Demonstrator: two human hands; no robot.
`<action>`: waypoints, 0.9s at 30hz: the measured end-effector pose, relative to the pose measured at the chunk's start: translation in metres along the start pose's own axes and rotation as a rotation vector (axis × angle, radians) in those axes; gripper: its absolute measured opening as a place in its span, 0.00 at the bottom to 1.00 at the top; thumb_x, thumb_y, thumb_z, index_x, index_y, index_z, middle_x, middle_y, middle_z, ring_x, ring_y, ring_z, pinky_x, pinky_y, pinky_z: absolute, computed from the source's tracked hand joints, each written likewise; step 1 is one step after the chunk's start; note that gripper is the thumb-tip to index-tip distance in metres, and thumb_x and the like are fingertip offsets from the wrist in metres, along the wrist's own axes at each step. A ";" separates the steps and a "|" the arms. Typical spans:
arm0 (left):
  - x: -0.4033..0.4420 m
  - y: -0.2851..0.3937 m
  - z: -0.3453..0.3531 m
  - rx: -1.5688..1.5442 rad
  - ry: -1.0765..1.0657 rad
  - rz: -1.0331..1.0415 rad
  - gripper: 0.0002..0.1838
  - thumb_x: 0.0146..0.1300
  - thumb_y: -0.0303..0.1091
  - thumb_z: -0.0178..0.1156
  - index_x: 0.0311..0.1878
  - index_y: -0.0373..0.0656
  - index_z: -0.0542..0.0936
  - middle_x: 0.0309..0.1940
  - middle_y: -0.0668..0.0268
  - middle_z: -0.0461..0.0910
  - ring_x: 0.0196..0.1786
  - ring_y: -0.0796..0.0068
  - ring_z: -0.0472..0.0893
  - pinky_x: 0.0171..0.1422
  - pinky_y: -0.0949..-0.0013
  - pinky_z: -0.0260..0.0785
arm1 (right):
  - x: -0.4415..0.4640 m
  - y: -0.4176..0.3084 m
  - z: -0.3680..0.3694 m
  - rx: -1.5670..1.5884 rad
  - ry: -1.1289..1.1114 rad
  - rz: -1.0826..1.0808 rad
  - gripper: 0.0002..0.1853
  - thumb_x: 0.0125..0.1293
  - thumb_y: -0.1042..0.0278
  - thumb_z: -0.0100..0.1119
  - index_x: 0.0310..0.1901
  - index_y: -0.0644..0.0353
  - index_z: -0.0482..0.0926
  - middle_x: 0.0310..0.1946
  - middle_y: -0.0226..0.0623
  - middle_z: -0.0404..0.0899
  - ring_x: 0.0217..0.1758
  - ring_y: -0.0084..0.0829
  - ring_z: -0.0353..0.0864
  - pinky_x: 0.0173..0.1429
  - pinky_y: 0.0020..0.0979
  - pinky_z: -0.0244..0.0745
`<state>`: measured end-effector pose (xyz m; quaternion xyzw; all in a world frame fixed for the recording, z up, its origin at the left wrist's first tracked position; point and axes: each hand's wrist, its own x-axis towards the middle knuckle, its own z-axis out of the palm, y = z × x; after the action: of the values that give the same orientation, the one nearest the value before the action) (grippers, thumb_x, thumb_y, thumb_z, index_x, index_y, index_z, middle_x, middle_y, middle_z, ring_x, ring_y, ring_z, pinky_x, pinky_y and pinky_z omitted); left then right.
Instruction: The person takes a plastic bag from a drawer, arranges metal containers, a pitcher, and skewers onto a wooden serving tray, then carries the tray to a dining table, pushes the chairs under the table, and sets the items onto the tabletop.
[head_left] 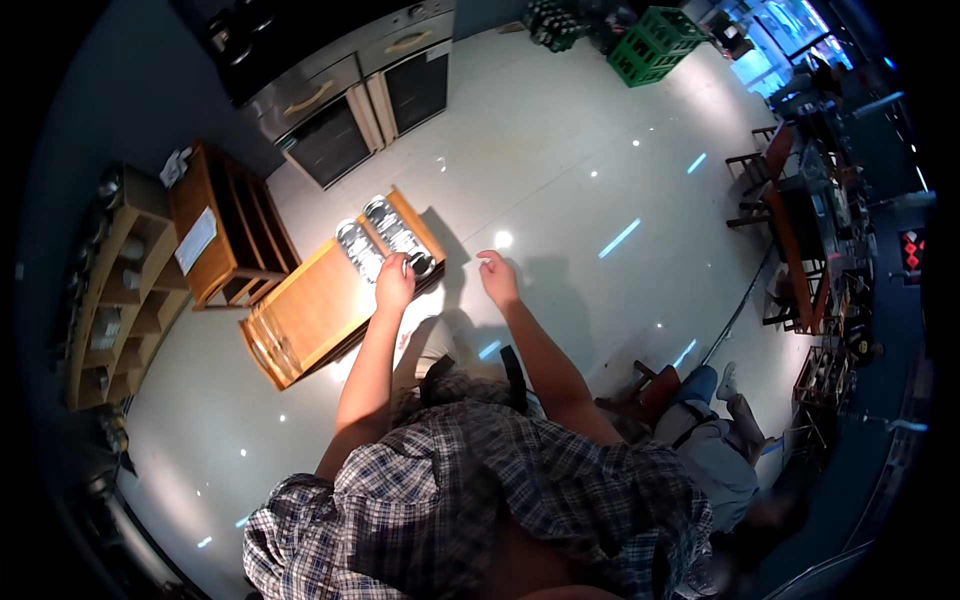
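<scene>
My left hand (395, 282) is at the near edge of a low wooden table (310, 305), beside the closer end of a long silver rack (400, 238). Its fingers are drawn together against the rack's side; what lies between them is too small to make out. A second, similar silver rack (356, 248) lies parallel on the left. Both have rounded ends and shiny, dark-patterned tops. My right hand (497, 277) hovers over the floor to the right of the table, its fingers loosely bent and apart, with nothing visible in it.
Left of the table stand a wooden shelf unit (205, 235) and a pale cubby shelf (125, 300). Ovens (350, 125) line the far wall. Green crates (650, 48) are at the back. Chairs (775, 215) stand right; a seated person (705, 445) is close behind my right arm.
</scene>
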<state>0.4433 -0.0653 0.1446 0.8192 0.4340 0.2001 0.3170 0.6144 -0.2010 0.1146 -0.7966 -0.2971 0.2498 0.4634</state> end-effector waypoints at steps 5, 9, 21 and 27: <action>0.044 0.020 0.029 -0.018 0.015 0.009 0.09 0.55 0.28 0.53 0.39 0.39 0.77 0.39 0.55 0.77 0.42 0.53 0.76 0.48 0.60 0.68 | 0.047 -0.021 -0.025 -0.028 -0.021 -0.044 0.11 0.57 0.72 0.50 0.42 0.56 0.75 0.18 0.43 0.73 0.19 0.37 0.72 0.27 0.33 0.68; 0.087 0.038 0.055 -0.052 0.030 -0.052 0.09 0.54 0.26 0.53 0.38 0.37 0.77 0.37 0.54 0.77 0.40 0.53 0.76 0.45 0.60 0.69 | 0.105 -0.020 -0.034 -0.024 -0.116 -0.105 0.10 0.57 0.74 0.48 0.41 0.56 0.75 0.14 0.38 0.69 0.17 0.28 0.69 0.24 0.31 0.65; 0.258 0.043 0.095 -0.148 0.100 -0.109 0.11 0.55 0.26 0.51 0.41 0.39 0.77 0.42 0.54 0.76 0.42 0.56 0.77 0.47 0.62 0.69 | 0.272 -0.018 -0.061 -0.208 -0.190 -0.198 0.10 0.56 0.70 0.49 0.40 0.53 0.76 0.22 0.45 0.76 0.26 0.43 0.76 0.33 0.37 0.71; 0.270 0.016 0.080 -0.128 0.194 -0.247 0.11 0.55 0.26 0.51 0.42 0.39 0.76 0.42 0.54 0.76 0.44 0.55 0.76 0.48 0.61 0.69 | 0.326 -0.031 -0.027 -0.141 -0.351 -0.087 0.10 0.57 0.71 0.48 0.41 0.55 0.76 0.22 0.44 0.76 0.25 0.38 0.76 0.33 0.34 0.71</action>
<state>0.6476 0.1263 0.1129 0.7147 0.5462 0.2650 0.3474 0.8525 0.0247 0.1137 -0.7577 -0.4242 0.3433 0.3578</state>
